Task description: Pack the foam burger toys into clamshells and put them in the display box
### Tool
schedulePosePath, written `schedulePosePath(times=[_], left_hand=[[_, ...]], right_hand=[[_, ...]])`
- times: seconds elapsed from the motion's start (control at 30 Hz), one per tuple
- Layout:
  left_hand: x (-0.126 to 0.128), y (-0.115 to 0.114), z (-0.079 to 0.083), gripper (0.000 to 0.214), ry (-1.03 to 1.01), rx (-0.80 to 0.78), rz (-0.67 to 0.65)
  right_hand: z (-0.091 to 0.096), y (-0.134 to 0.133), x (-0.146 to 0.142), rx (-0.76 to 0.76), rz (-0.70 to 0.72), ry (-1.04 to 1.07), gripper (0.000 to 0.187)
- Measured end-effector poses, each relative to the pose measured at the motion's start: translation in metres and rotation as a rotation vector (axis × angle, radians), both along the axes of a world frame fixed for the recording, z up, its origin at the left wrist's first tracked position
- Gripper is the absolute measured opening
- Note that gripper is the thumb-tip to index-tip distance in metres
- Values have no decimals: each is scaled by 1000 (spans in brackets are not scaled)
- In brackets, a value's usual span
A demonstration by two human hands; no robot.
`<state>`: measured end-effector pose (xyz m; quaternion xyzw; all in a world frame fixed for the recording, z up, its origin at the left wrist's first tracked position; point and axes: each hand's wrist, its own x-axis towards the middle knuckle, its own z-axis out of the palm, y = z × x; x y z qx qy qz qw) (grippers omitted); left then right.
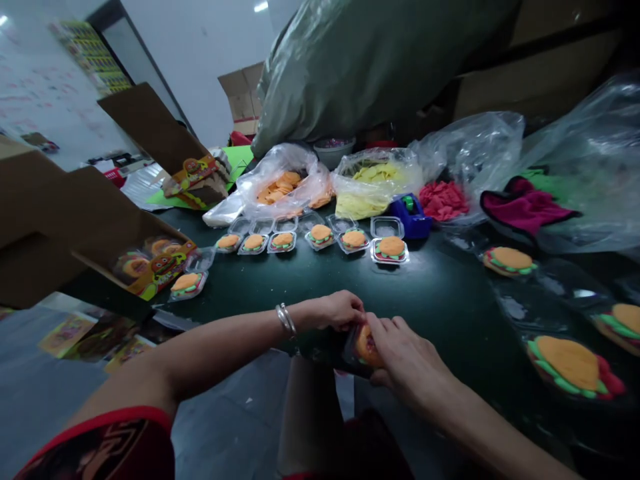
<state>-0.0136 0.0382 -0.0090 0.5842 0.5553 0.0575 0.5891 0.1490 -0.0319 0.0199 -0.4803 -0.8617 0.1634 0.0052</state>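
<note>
Covering the middle of the view, the dark green surface (435,283) is lined along its far side with open clear packs (387,227), toy burgers set in their bases. At the near edge, the right hand (407,357) is wrapped over a held pack (351,345), its grip closed on the side, while the left hand (343,310) is closed in a pinch at the far corner; exactly what is pinched cannot be told. Inside, a burger (369,343) is partly covered by fingers. Closing the pack is judged to be in hand; steady pressure along the rim is called for next.
</note>
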Motion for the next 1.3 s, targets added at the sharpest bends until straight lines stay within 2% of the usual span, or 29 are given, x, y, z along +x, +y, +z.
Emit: schedulePosePath(times=[0.07,0.13,0.3,0.4,0.5,0.57,0.73,0.77,0.83,0.9,0.97,1.07,1.13,1.23,1.3], left_hand=[[-1,3,-7,13,-13,-21,2],[-2,4,-6,14,-22,-27,-6],[-9,-10,13,25,-93,21,-1],[-13,-24,17,37,-201,44,78],[-12,-39,13,41,-305,41,172],[-9,-46,10,42,-370,49,238],[-1,-58,-1,42,-506,102,440],[-1,-61,-3,42,-527,111,475],[1,-68,-6,43,-574,112,536],[6,-80,-7,42,-627,89,587],[11,-94,-7,41,-667,50,615],[15,-119,-9,37,-646,40,629],[15,-137,-12,32,-589,107,622],[12,-167,-17,24,-503,177,583],[12,-188,-22,22,-503,111,602]], right_hand=[[2,2,-1,-51,-35,-2,59],[7,3,-4,-76,-51,4,54],[12,-8,-1,5,-85,64,59],[-3,-18,9,108,-61,224,72],[-27,-27,17,260,-23,433,85],[-40,-31,19,327,-32,494,89],[-54,-37,27,336,-25,663,86],[-56,-38,30,303,-67,737,81],[-56,-43,37,189,-249,940,64],[-53,-48,43,-3,-443,1154,42],[-47,-54,47,-197,-534,1291,29],[-38,-65,51,-368,-541,1342,23],[-36,-77,52,-433,-556,1334,21],[-40,-102,54,-531,-612,1268,18],[-46,-118,55,-616,-635,1237,18]])
